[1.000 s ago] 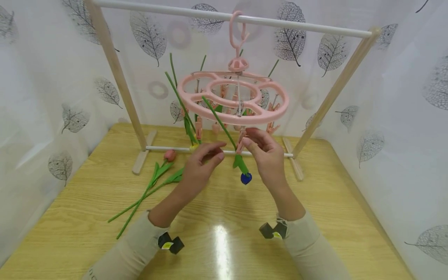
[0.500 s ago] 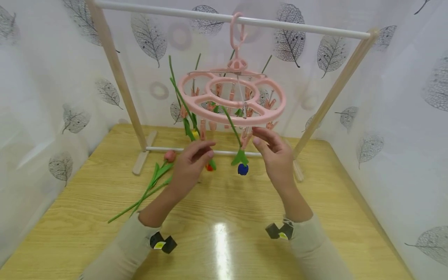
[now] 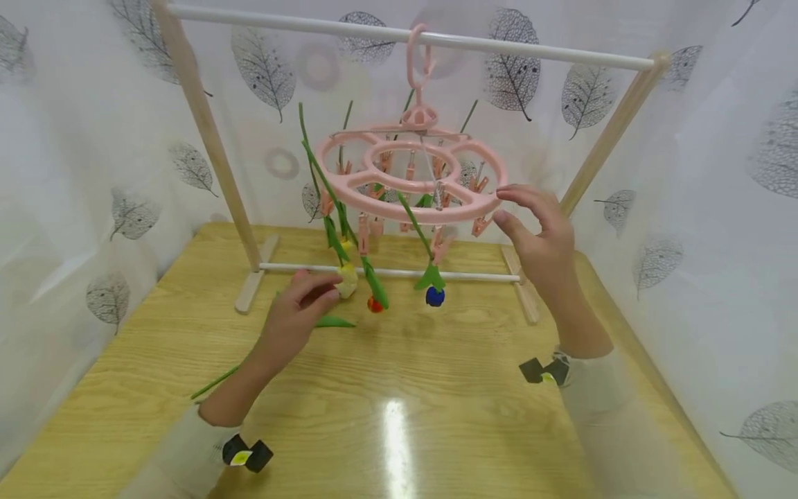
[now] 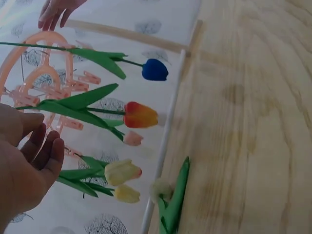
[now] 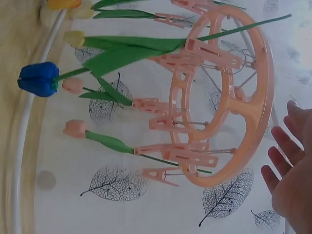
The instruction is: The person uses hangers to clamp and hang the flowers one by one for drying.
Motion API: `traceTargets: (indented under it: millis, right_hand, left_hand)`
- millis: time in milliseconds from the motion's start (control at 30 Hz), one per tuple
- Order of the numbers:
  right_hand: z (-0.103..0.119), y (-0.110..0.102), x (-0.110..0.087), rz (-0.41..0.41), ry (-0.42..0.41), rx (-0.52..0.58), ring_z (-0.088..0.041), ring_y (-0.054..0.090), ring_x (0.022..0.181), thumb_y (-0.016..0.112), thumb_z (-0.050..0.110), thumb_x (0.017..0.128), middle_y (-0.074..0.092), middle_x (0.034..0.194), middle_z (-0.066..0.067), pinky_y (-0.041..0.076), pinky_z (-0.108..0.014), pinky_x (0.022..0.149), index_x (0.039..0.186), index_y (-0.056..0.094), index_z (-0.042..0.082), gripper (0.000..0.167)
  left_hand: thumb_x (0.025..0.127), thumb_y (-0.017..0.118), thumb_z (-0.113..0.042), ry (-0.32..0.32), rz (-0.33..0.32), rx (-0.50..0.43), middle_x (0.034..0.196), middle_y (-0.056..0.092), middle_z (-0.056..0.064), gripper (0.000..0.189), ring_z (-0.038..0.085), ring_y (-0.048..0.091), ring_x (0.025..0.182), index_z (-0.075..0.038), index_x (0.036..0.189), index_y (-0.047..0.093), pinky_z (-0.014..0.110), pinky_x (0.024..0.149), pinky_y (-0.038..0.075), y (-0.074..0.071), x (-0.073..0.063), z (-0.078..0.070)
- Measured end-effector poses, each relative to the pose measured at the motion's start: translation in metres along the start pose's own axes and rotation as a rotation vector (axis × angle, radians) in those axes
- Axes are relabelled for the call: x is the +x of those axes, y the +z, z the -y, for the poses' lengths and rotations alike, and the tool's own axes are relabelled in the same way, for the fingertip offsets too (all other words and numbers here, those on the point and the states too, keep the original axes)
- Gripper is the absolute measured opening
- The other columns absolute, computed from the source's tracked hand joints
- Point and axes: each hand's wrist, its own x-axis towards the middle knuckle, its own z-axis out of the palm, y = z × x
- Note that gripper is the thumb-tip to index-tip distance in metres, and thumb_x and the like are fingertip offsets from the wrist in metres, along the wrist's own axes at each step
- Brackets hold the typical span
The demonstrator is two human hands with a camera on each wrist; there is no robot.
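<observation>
A pink round clip hanger (image 3: pixel 380 208) hangs from the white rod, with tulips clipped upside down around it. The blue tulip (image 3: pixel 435 296) hangs at the front, its stem in a pink clothespin (image 3: pixel 440 242). An orange-red tulip (image 4: pixel 140 114) and pale yellow ones (image 4: pixel 121 173) hang further left; pink tulips (image 5: pixel 75 129) are at the back. My right hand (image 3: pixel 545 242) is beside the hanger's right rim, fingers spread and holding nothing; the right wrist view shows a small gap. My left hand (image 3: pixel 293 315) hovers left of the hanging flowers, fingers loosely bent, nothing in them.
Wooden legs (image 3: pixel 215 138) and a white top rod (image 3: pixel 299 25) frame the hanger, and a lower white rod (image 3: pixel 480 277) crosses behind the flowers. Tulips with green leaves (image 3: pixel 333 321) lie on the wooden table (image 3: pixel 474 402), partly hidden by my left hand and forearm.
My right hand has left the blue tulip's clothespin, moving right and up to the hanger's rim. My left hand has moved left and down. The hanger has turned and swung slightly.
</observation>
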Motion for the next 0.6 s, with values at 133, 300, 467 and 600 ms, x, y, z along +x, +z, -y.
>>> traceTargets:
  millis: [133,300,467,600]
  right_hand:
    - [-0.007,-0.007,0.013,0.107,-0.032,-0.016,-0.015,0.055,0.127,0.075,-0.005,0.086,0.068,0.128,-0.009,0.039,-0.029,0.112,0.121,0.073,0.005,0.036]
    - [-0.014,-0.011,0.021,0.224,-0.050,0.015,-0.017,0.055,0.129,0.074,-0.009,0.085,0.068,0.127,-0.010,0.039,-0.030,0.114,0.122,0.071,0.004,0.039]
    - [-0.016,-0.012,0.025,0.293,-0.009,0.014,-0.005,0.055,0.122,0.075,-0.003,0.087,0.069,0.124,-0.008,0.040,-0.025,0.110,0.120,0.073,0.007,0.034]
    - [-0.017,-0.011,0.026,0.301,0.012,0.007,-0.002,0.055,0.119,0.076,0.002,0.088,0.070,0.122,-0.009,0.040,-0.024,0.108,0.116,0.075,0.007,0.029]
  left_hand:
    - [0.102,0.061,-0.023,-0.075,0.023,0.046,0.133,0.060,0.013,0.030,0.003,0.058,0.109,-0.009,0.129,0.066,0.014,0.083,0.052,-0.016,-0.009,0.013]
    - [0.103,0.061,-0.025,-0.149,0.066,0.151,0.126,0.063,0.017,0.034,0.009,0.061,0.104,-0.007,0.132,0.064,0.016,0.083,0.053,-0.035,-0.019,0.028]
    - [0.103,0.060,-0.025,-0.224,0.092,0.277,0.128,0.063,0.016,0.038,0.021,0.062,0.106,-0.007,0.136,0.061,0.021,0.079,0.054,-0.056,-0.032,0.040]
    - [0.104,0.059,-0.025,-0.266,0.123,0.370,0.130,0.062,0.016,0.040,0.026,0.062,0.108,-0.007,0.140,0.058,0.025,0.076,0.054,-0.073,-0.042,0.050]
